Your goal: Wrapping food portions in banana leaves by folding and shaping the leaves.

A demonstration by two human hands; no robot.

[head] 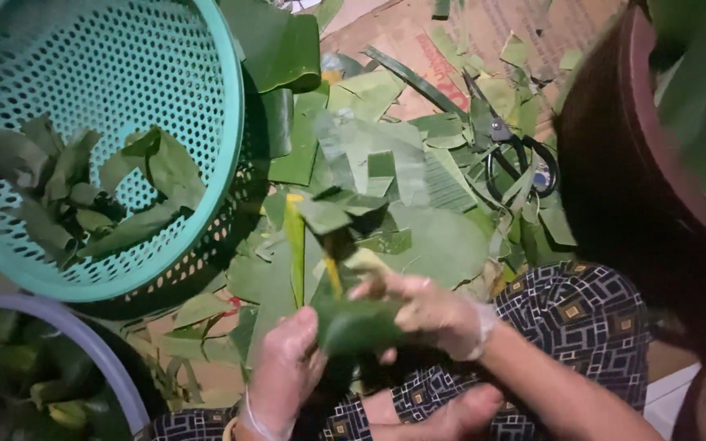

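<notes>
Hands: we count two, the left hand (283,371) and the right hand (428,314), both in thin clear gloves.
Leaf parcels in hand: one, a green leaf parcel (357,325) with both hands on it.
Baskets: one, a teal perforated basket (206,65), up at the left.
Folded leaf bundles in that basket: we make out a heap (83,196), too tangled to count.
Basins: two, a grey basin (96,347) bottom left and a dark red basin (655,106) at the right.
Scissors: one pair, black-handled scissors (516,151).
Loose leaf scraps: we see many leaf scraps (418,163) over the cardboard (418,33), past counting.
</notes>
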